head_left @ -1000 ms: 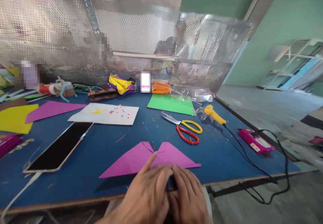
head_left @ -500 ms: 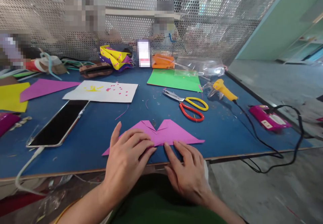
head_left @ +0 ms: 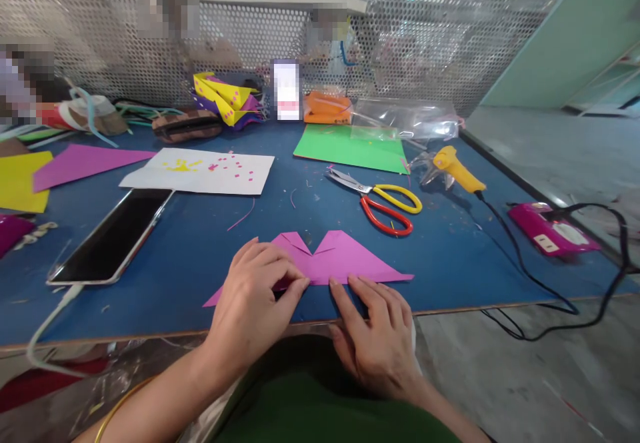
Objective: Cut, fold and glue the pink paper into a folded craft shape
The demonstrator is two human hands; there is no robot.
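Lower centre of frame: pink folded paper [head_left: 353,256], lying on blue table [head_left: 170,306] close to its front edge.
Left hand [head_left: 255,296]: fingers curled over paper, thumb tip by index at near edge; can't tell if it grips.
Right hand [head_left: 377,330]: fingers loosely spread, tips resting on near edge, nothing gripped.
Fold: looks like near edge being pressed down; next move likely calls for even pressure, edge kept straight.
Paper's left half: mostly hidden under left hand.
Yellow sheet [head_left: 23,183]: cut off at frame left.
Upper-centre phone [head_left: 287,90]: screen blurred.
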